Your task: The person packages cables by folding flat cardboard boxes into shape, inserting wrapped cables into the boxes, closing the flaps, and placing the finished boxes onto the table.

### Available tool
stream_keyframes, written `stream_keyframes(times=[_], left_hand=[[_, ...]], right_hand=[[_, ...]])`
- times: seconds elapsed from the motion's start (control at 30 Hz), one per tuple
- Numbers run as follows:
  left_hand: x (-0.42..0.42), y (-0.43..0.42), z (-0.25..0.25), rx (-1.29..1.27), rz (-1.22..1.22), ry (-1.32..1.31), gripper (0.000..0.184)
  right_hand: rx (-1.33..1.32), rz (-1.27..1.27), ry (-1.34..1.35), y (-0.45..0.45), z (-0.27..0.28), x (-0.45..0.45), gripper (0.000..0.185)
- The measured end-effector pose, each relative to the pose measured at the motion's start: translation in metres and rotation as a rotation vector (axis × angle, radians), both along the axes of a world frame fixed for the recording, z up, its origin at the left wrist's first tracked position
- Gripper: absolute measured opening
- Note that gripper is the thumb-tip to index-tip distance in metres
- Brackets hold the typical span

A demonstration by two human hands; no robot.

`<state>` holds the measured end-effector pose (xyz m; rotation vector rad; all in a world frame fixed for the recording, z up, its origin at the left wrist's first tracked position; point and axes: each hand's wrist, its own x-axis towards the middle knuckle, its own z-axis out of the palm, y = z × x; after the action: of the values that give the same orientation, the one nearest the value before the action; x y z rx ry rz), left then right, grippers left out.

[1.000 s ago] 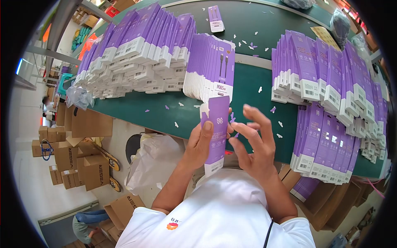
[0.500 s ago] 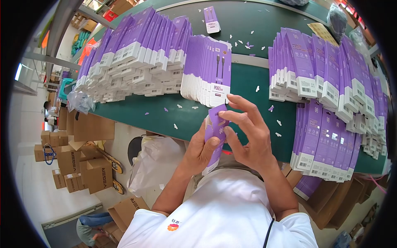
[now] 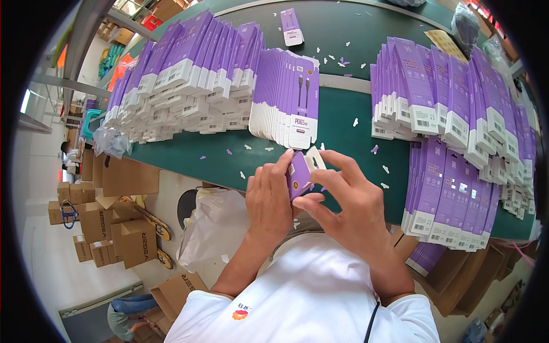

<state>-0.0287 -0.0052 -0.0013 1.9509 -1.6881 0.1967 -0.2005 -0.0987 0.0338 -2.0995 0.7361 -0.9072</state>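
Note:
A purple box (image 3: 299,174) is held in front of my chest, its end with a white hang-hole flap (image 3: 314,159) turned up. My left hand (image 3: 270,197) is wrapped round the box from the left. My right hand (image 3: 351,200) has its fingertips on the white flap at the right side, with the thumb below near the box edge. Just beyond the hands, a row of flat purple and white cartons (image 3: 286,97) marked PD65W stands on the green table (image 3: 343,120). Most of the held box is hidden by my left hand.
Large piles of purple cartons stand at the left (image 3: 189,74) and right (image 3: 452,103). A lone carton (image 3: 291,27) lies farther back. Small white and purple cut-outs (image 3: 385,170) are scattered about. Brown boxes (image 3: 134,239) and a white bag (image 3: 211,226) are at the lower left. A person (image 3: 123,320) bends nearby.
The box has been turned from its long printed face to its top end, and the white flap now shows. My left hand has shifted up around it; my right fingers have moved onto the flap.

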Motion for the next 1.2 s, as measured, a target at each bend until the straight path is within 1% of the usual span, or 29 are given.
stream_keyframes(times=[0.07,0.1,0.13,0.17,0.23,0.27,0.33,0.37,0.43,0.47,0.53,0.57,0.63,0.67,0.7,0.77,0.8,0.9,0.93,1.03,1.1,1.2], left_hand=[[0.002,0.000,-0.007,-0.052,0.007,-0.035,0.090],[0.001,0.000,-0.004,-0.030,-0.024,-0.010,0.092],[-0.002,0.001,0.004,-0.009,-0.050,0.013,0.093],[-0.004,0.002,0.010,0.012,-0.071,0.037,0.095],[0.003,0.010,0.018,0.137,-0.210,0.545,0.094],[0.009,0.016,0.021,0.204,-0.279,0.803,0.094],[0.032,0.024,0.013,0.353,-0.458,1.106,0.093],[0.040,0.024,0.007,0.422,-0.550,1.253,0.092],[0.042,0.022,-0.001,0.523,-0.590,1.582,0.090],[0.042,0.021,-0.006,0.572,-0.610,1.745,0.088],[0.042,0.021,-0.027,0.458,-0.662,1.675,0.085],[0.039,0.022,-0.034,0.403,-0.687,1.641,0.084],[0.026,0.025,-0.028,0.342,-0.597,1.607,0.084],[0.019,0.026,-0.025,0.322,-0.539,1.592,0.083],[0.016,0.026,-0.025,0.299,-0.482,1.576,0.083],[0.028,0.025,-0.028,0.386,-0.528,1.401,0.079],[0.031,0.023,-0.027,0.430,-0.552,1.314,0.077],[0.026,0.021,-0.015,0.439,-0.581,1.304,0.073],[0.027,0.022,-0.014,0.473,-0.591,1.315,0.073],[0.034,0.027,-0.016,0.554,-0.634,1.312,0.071],[0.037,0.029,-0.018,0.591,-0.680,1.266,0.070],[0.036,0.036,-0.027,0.526,-0.739,1.478,0.068]], right_hand=[[0.265,0.057,-0.148,-0.003,-0.011,0.004,0.032],[0.398,0.086,-0.224,-0.004,-0.016,0.006,0.031],[0.554,0.136,-0.234,-0.005,-0.018,0.004,0.029],[0.503,0.179,-0.239,-0.010,-0.022,0.002,0.028],[0.411,0.258,-0.247,-0.019,-0.030,-0.005,0.025],[0.419,0.293,-0.221,-0.024,-0.031,-0.011,0.024],[0.425,0.364,-0.171,-0.037,-0.027,-0.018,0.023],[0.394,0.393,-0.222,-0.040,-0.030,-0.017,0.023],[0.334,0.461,-0.325,-0.043,-0.036,-0.012,0.023],[0.286,0.400,-0.300,-0.043,-0.035,-0.010,0.023],[0.194,0.266,-0.245,-0.035,-0.033,-0.006,0.023],[0.135,0.200,-0.268,-0.030,-0.034,-0.004,0.023],[0.014,0.066,-0.315,-0.018,-0.043,0.001,0.024],[0.033,0.085,-0.343,-0.013,-0.048,-0.004,0.022],[0.222,0.093,-0.447,-0.009,-0.050,-0.009,0.022],[0.609,0.111,-0.648,-0.002,-0.052,-0.015,0.023],[0.707,0.094,-0.721,-0.003,-0.044,-0.014,0.025],[0.722,0.200,-0.516,-0.024,-0.038,-0.021,0.026],[0.846,0.319,-0.576,-0.030,-0.034,-0.022,0.026],[1.194,0.548,-0.524,-0.048,-0.030,-0.026,0.024],[1.150,0.576,-0.492,-0.049,-0.023,-0.026,0.024],[1.126,0.585,-0.477,-0.048,-0.021,-0.026,0.028]])
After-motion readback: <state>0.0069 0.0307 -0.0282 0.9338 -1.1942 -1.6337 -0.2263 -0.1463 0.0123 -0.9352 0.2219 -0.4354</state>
